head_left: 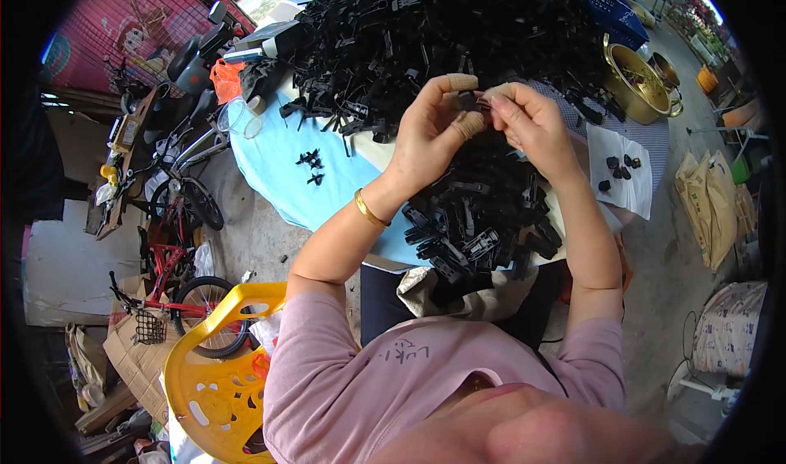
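Note:
Over the middle of the table, my left hand [430, 132] grips a small black plastic part [467, 101] between thumb and forefinger, both wrapped in tan tape. Touching its right side, my right hand [528, 124] is closed in a pinch; what sits in those fingertips is too small and hidden to name. Behind both hands rises a big heap of black plastic parts [393, 42]. A smaller pile of black clip-like parts [479, 239] lies nearest my lap. To the left, several small black pieces [311, 165] rest apart on the light blue cloth [274, 181].
On the right are a white sheet [630, 146] with several small black pieces and a gold-coloured pot [639, 91]. A blue crate [614, 13] stands behind it. An orange-red bag [227, 79] and a clear plastic cup [240, 117] sit at left, near a yellow chair [213, 394].

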Motion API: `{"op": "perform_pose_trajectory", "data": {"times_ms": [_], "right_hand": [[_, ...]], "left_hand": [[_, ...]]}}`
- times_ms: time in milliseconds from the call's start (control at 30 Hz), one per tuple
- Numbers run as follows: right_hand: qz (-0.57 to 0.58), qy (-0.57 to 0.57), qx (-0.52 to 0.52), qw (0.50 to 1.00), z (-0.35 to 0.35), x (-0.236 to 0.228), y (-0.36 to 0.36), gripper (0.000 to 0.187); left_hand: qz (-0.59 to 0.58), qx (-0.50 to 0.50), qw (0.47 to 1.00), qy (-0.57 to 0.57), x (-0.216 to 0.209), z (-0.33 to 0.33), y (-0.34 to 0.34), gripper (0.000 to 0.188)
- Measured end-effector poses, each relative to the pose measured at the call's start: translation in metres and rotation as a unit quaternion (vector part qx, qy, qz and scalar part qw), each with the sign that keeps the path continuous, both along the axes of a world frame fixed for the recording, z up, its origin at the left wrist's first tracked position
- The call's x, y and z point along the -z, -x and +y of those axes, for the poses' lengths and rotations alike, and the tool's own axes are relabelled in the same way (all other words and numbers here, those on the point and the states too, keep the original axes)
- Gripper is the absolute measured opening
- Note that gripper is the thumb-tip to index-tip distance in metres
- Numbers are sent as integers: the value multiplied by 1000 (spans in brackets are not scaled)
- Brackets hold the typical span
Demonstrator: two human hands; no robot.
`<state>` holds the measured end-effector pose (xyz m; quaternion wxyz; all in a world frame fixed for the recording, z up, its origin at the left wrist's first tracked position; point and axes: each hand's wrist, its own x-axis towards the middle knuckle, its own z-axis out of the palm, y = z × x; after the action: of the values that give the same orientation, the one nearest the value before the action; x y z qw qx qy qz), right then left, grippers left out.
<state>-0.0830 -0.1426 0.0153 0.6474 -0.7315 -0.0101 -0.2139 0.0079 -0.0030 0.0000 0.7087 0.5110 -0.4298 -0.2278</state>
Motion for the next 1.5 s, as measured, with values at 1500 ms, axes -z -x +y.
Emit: {"op": "perform_pose_trajectory", "data": {"times_ms": [1500], "right_hand": [[-6,23,28,999,-27,-13,6,15]], "left_hand": [[-232,-148,961,26,-9,6,10,32]]}}
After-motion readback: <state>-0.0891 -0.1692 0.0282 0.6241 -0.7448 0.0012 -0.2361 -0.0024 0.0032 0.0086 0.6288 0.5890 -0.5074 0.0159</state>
